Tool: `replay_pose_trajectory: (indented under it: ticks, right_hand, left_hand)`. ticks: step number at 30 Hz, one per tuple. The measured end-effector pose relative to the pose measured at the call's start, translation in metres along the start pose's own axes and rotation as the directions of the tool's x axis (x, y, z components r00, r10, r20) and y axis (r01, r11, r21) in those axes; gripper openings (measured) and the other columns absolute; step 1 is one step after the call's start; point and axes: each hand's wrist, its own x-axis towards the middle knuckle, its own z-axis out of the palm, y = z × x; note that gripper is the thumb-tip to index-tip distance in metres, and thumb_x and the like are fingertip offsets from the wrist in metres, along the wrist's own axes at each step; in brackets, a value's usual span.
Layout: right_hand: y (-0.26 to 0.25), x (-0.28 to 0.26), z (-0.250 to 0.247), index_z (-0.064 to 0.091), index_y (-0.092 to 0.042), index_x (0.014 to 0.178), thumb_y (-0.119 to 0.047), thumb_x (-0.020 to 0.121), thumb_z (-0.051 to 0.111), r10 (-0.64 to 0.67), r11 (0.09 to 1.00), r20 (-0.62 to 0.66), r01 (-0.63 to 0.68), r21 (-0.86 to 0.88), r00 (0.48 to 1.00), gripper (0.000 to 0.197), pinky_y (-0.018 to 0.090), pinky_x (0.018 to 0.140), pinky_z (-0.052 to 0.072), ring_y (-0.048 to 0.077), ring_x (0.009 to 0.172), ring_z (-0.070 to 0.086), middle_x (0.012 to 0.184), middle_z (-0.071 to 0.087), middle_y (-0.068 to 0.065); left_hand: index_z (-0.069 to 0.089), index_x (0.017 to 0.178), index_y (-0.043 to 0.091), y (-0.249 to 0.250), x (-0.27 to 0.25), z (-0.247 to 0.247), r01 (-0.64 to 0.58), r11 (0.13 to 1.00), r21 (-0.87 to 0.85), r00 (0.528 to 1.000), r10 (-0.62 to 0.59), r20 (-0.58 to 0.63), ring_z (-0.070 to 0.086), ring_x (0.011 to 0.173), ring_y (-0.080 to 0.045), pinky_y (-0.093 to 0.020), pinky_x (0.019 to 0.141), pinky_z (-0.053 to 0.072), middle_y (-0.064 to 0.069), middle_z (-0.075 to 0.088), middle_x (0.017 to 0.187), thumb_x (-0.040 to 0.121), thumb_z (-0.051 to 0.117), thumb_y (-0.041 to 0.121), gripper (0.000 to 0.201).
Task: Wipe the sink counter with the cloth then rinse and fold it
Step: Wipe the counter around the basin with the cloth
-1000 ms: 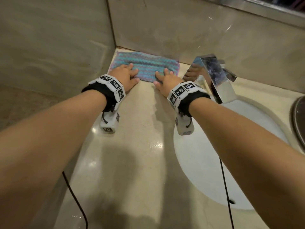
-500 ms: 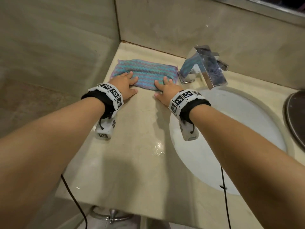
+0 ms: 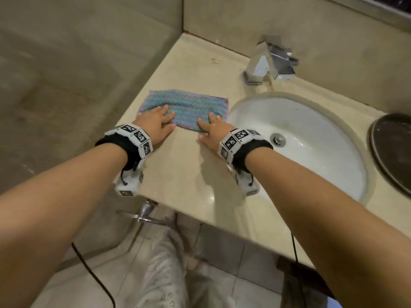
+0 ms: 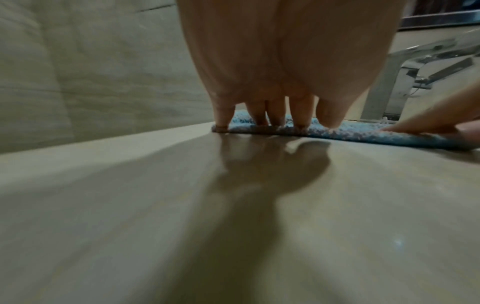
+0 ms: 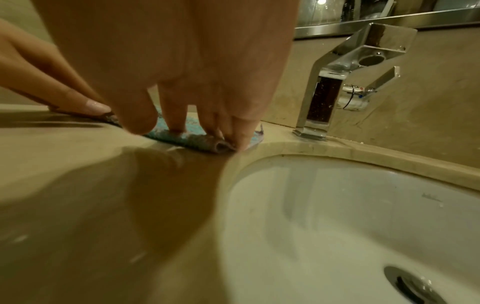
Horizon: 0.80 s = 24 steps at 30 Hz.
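A blue and purple striped cloth (image 3: 186, 107) lies flat on the beige sink counter (image 3: 182, 174), left of the white basin (image 3: 311, 130). My left hand (image 3: 159, 122) presses on the cloth's near left part with straight fingers (image 4: 259, 115). My right hand (image 3: 211, 127) presses on its near right part, close to the basin's rim. In the right wrist view the fingertips (image 5: 233, 131) push down on the cloth (image 5: 182, 137), whose near edge is curled up. The cloth (image 4: 363, 133) shows as a thin blue strip in the left wrist view.
A chrome faucet (image 3: 271, 61) stands at the back of the counter behind the basin, also seen as the faucet (image 5: 345, 82). Tiled walls close the left side and the back. A dark round object (image 3: 393, 150) sits at the right. The counter's front edge (image 3: 200, 216) is near my wrists.
Both hands have dragged the cloth from the back corner toward the front of the counter, pressing on it all the way. The camera now looks further down, showing the counter's front edge and floor.
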Motion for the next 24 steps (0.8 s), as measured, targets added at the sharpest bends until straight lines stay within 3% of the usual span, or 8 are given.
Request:
replay_pose_trajectory:
  ticks: [11, 24]
  right_hand:
    - [-0.064, -0.043, 0.033, 0.007, -0.025, 0.151, -0.037, 0.100, 0.030, -0.106, 0.992, 0.068, 0.110, -0.059, 0.992, 0.057, 0.042, 0.119, 0.011, 0.036, 0.147, 0.000, 0.159, -0.005, 0.014]
    - [-0.088, -0.063, 0.038, 0.010, -0.028, 0.150, -0.033, 0.102, 0.027, -0.031, 0.999, 0.114, 0.035, -0.029, 0.993, 0.052, 0.042, 0.120, 0.014, 0.031, 0.148, 0.000, 0.160, -0.005, 0.009]
  left_hand:
    - [0.031, 0.145, 0.024, -0.042, -0.092, 0.020, 0.101, 0.993, -0.065, 0.994, -0.103, -0.028, 0.014, 0.147, -0.017, -0.045, 0.118, 0.018, -0.001, 0.015, 0.158, 0.097, 0.038, 0.037, 0.049]
    - [0.020, 0.148, 0.026, -0.051, -0.136, 0.024, 0.061, 0.998, -0.020, 0.995, -0.060, 0.078, 0.004, 0.148, -0.016, -0.055, 0.117, 0.009, 0.002, 0.005, 0.160, 0.098, 0.031, 0.041, 0.053]
